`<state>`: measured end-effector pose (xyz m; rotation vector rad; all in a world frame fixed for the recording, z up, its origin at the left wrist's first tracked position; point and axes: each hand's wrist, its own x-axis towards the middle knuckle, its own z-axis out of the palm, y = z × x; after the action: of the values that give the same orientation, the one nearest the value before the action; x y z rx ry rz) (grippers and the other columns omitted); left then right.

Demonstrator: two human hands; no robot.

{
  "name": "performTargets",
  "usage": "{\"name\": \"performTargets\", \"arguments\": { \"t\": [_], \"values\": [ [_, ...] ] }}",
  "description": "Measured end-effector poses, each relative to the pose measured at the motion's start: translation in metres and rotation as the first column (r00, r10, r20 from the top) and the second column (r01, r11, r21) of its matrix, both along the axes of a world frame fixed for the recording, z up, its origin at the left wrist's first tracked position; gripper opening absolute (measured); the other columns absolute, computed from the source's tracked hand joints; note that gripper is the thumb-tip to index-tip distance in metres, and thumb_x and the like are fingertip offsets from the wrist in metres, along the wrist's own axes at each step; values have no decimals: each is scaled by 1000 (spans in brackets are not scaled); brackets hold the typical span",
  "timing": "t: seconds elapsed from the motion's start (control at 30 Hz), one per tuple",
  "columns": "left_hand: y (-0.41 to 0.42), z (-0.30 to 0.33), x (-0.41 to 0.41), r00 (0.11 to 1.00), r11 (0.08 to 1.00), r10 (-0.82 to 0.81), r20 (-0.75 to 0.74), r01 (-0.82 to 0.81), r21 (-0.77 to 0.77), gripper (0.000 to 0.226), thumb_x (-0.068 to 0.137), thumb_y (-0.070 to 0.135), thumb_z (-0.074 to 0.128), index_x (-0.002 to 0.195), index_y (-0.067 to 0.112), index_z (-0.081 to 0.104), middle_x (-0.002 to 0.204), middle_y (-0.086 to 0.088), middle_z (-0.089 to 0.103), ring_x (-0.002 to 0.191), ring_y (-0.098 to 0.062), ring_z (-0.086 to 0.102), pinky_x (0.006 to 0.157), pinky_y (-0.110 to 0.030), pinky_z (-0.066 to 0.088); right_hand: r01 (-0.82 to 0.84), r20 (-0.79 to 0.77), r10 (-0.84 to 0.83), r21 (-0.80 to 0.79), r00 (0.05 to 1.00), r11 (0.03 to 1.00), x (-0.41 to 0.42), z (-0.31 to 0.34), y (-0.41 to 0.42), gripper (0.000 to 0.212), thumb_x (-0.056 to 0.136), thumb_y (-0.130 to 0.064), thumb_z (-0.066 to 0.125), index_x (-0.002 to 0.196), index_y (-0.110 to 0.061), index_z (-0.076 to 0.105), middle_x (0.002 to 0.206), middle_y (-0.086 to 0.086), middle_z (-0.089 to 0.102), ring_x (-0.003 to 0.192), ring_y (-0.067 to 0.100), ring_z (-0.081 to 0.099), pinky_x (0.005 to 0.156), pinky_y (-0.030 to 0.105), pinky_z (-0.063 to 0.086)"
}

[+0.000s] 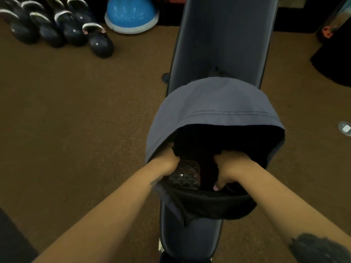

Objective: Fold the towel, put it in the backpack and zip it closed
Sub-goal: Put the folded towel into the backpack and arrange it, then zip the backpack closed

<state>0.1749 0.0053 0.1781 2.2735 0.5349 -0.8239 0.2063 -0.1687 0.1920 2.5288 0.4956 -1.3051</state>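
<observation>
A grey-blue backpack (212, 103) lies on a dark padded bench (226, 40), its main opening gaping toward me. Inside the opening sits a black towel (205, 145), dark and hard to make out. My left hand (167, 162) is pushed into the left side of the opening, its fingers hidden under the towel's edge. My right hand (229, 168) grips the towel's near right part, thumb curled down over it. A dark patterned pouch (185, 176) lies in the bag next to my left hand. The zip is undone.
Several black kettlebells (72, 29) stand on the brown floor at the far left. A blue half-ball trainer (131, 14) sits beside them. A black mat (334, 59) lies at the right, and a small white object (344, 129) is at the right edge.
</observation>
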Motion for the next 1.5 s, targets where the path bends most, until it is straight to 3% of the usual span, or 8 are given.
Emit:
{"name": "performTargets", "arguments": {
  "t": [0.13, 0.57, 0.8, 1.0, 1.2, 1.33, 1.4, 1.5],
  "values": [
    [-3, 1, -1, 999, 999, -32, -14, 33, 31, 60, 94, 18, 50, 148, 16, 24, 152, -10, 30, 138, -29, 30, 110, -33, 27, -36, 104, 37, -19, 994, 999, -20, -4, -15, 100, 67, -48, 73, 146, -25, 18, 148, 8, 25, 128, 34, 38, 96, 37, 43],
    [-5, -2, -10, 999, 998, -45, 0, 45, 43, 58, 94, 17, 50, 147, 15, 26, 151, -10, 31, 137, -27, 32, 110, -32, 28, 138, 217, -193, 244, 957, 960, -10, -1, -12, 75, 58, -41, 72, 127, -25, 48, 122, 3, 49, 111, 29, 51, 75, 33, 50],
    [-3, -2, -17, 995, 996, -82, 51, 80, 34, 55, 93, 21, 52, 144, 18, 32, 150, -10, 33, 137, -27, 33, 113, -37, 30, 174, 230, -255, 322, 939, 931, -17, -15, -16, 83, 60, -48, 72, 134, -27, 41, 135, 3, 41, 122, 31, 41, 86, 38, 49],
    [1, 15, -42, 956, 993, -81, 284, 102, -59, 40, 93, 17, 53, 133, 22, 50, 137, -4, 53, 109, -7, 55, 86, -7, 36, 211, 185, -297, 380, 937, 901, -31, -12, -29, 103, 54, -61, 77, 141, -31, 31, 145, 1, 29, 134, 30, 27, 102, 41, 39],
    [4, 35, -81, 811, 965, 217, 543, -95, -244, 33, 87, 3, 58, 95, 33, 68, 106, 17, 68, 97, 6, 62, 91, -11, 46, 276, 153, -415, 539, 897, 796, -46, 12, -43, 91, 64, -57, 75, 142, -29, 36, 150, -2, 29, 137, 23, 30, 108, 36, 34],
    [17, 37, -106, 562, 821, 569, 600, -432, -374, 41, 85, -7, 52, 78, 33, 58, 93, 2, 64, 90, -15, 64, 74, -28, 51, 209, 280, -645, 792, 711, 574, -65, 41, -59, 34, 81, -37, 69, 113, -27, 64, 106, -9, 67, 97, 11, 64, 84, 30, 54],
    [27, 27, -114, 505, 727, 672, 542, -591, -350, 33, 87, -2, 50, 87, 30, 55, 105, -6, 59, 93, -22, 61, 72, -31, 50, 296, 198, -821, 867, 535, 401, -77, 46, -74, 18, 82, -19, 66, 97, -28, 64, 81, -10, 67, 74, 12, 65, 69, 35, 56],
    [30, 8, -126, 547, 548, 828, 123, -743, -384, 41, 86, 14, 59, 125, 20, 45, 131, -7, 47, 104, -21, 53, 85, -38, 49, 476, 30, -966, 866, 258, 154, -93, 36, -96, 20, 83, -2, 55, 92, -19, 52, 79, 1, 60, 69, 26, 60, 63, 41, 50]
  ]
}}
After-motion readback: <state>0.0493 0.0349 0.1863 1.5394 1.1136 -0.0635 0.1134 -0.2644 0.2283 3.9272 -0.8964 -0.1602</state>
